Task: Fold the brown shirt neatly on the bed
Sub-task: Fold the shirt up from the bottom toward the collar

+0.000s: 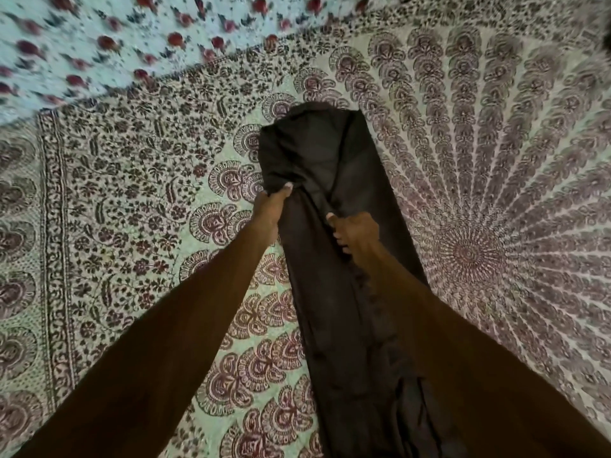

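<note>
On bed (132, 193): left hand (271, 206), right hand (355, 231) both pinch brown shirt (330, 166), apparently long-folded.

brown shirt (330, 200): dark cloth, smooth, faint sheen | bedspread (148, 180): matt woven cloth, printed paisley | far sheet (99, 34): matt floral cloth

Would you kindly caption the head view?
Both hands, left hand and right hand, grip a brown shirt on the patterned bedspread.

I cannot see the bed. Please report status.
Left hand and right hand both pinch brown shirt. Shirt lies in long narrow strip on patterned bedsheet. Nothing in the way.
</note>
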